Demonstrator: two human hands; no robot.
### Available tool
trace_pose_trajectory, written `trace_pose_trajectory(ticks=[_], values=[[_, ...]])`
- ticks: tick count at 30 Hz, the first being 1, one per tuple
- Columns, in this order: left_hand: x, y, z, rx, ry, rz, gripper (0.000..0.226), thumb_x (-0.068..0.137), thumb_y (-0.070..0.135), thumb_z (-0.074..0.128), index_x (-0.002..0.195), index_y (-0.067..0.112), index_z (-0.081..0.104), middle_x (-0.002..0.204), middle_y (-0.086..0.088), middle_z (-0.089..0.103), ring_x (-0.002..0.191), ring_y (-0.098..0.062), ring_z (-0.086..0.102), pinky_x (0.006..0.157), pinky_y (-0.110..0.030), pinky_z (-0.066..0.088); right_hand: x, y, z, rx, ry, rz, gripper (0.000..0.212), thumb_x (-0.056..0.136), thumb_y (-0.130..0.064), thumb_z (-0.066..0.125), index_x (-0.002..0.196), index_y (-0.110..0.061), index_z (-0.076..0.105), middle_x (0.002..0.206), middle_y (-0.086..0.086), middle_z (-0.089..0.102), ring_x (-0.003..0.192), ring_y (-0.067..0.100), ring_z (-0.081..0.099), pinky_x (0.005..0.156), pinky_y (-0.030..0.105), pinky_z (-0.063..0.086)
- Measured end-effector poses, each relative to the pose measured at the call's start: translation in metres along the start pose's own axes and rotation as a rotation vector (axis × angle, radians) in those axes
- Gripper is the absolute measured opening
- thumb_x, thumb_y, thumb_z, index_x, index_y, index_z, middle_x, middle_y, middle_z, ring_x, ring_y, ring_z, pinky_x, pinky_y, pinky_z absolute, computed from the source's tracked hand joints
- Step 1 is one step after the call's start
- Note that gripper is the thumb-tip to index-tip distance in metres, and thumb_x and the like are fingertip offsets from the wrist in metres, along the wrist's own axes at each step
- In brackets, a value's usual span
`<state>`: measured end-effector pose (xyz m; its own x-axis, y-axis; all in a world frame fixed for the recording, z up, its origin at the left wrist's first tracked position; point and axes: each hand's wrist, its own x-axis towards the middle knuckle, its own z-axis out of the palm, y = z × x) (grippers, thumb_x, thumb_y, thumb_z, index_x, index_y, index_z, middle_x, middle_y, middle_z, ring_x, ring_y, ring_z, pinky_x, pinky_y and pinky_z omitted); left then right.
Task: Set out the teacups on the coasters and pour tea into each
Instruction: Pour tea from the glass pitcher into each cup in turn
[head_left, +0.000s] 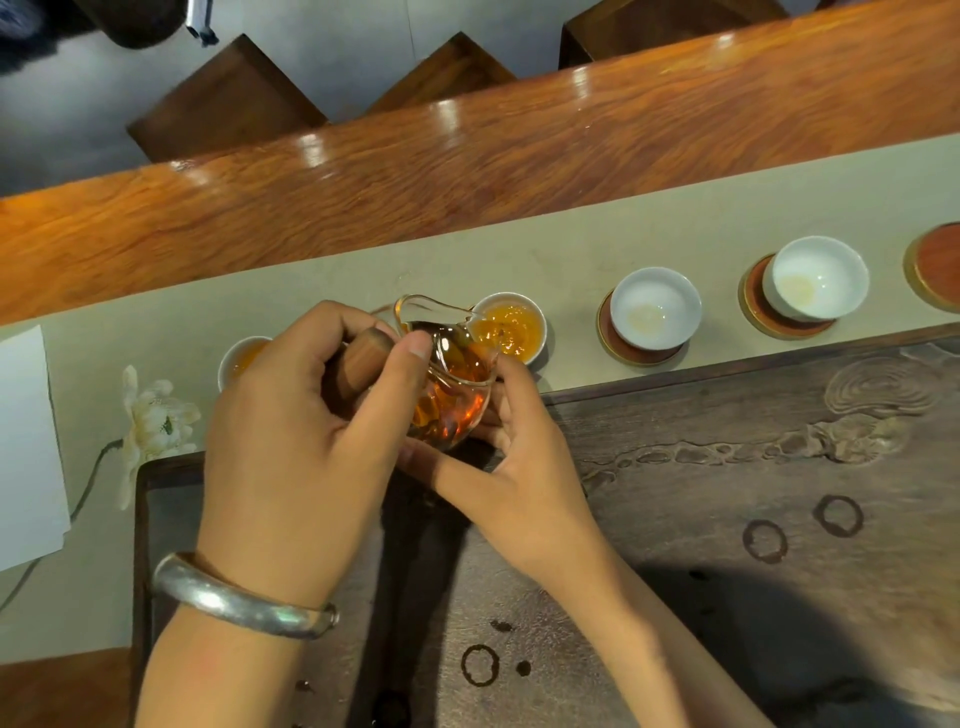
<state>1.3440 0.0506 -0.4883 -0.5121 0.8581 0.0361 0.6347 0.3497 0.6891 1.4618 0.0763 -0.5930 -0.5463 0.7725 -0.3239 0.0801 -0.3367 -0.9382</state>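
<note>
My left hand (301, 415) grips the wooden handle (358, 364) of a glass pitcher (447, 384) holding amber tea. My right hand (514, 467) supports the pitcher from below and from the right side. The pitcher tilts with its spout over a white teacup (511, 327) filled with tea. Another teacup (240, 358) with tea stands to the left, partly hidden by my left hand. Two white teacups (655, 306) (821, 278) on round red coasters (613, 345) (756, 306) hold only a pale trace at the bottom. A bare coaster (937, 267) lies at the far right.
The cups stand on a beige runner (311, 280) along a glossy wooden table (467, 161). A dark carved tea tray (753, 467) with wet ring marks lies in front. A white flower (150, 421) and white paper (26, 447) lie at the left. Wooden stools stand beyond the table.
</note>
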Motion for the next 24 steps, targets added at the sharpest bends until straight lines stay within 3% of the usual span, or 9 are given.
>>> trace_pose_trajectory(ticks=[6,14,24], values=[[-0.0004,0.0007,-0.0002,0.02,0.004,0.007,0.028,0.088,0.048,0.053,0.08,0.022,0.061,0.081,0.008,0.059,0.071,-0.009,0.057,0.053,-0.025,0.043,0.0001,0.0,0.0,-0.006,-0.009,0.003,0.099,0.058,-0.079,0.079,0.144,-0.043,0.045,0.132,-0.018,0.07,0.122,0.001,0.068,0.108,0.041,0.054],[0.0004,0.0028,0.0005,0.023,0.018,-0.004,0.032,0.086,0.052,0.052,0.08,0.022,0.062,0.073,0.006,0.059,0.069,-0.016,0.056,0.055,-0.041,0.049,-0.0001,-0.0004,-0.0003,-0.002,-0.004,-0.002,0.097,0.059,-0.078,0.079,0.143,-0.044,0.046,0.132,-0.02,0.069,0.121,-0.002,0.068,0.108,0.036,0.053],[0.0018,0.0044,-0.0003,0.038,0.006,0.002,0.027,0.086,0.05,0.053,0.08,0.025,0.062,0.08,0.012,0.061,0.072,-0.013,0.059,0.056,-0.035,0.047,-0.0006,0.0003,-0.001,0.008,0.007,-0.005,0.096,0.061,-0.075,0.08,0.145,-0.042,0.047,0.132,-0.019,0.07,0.122,0.0,0.067,0.109,0.039,0.053]])
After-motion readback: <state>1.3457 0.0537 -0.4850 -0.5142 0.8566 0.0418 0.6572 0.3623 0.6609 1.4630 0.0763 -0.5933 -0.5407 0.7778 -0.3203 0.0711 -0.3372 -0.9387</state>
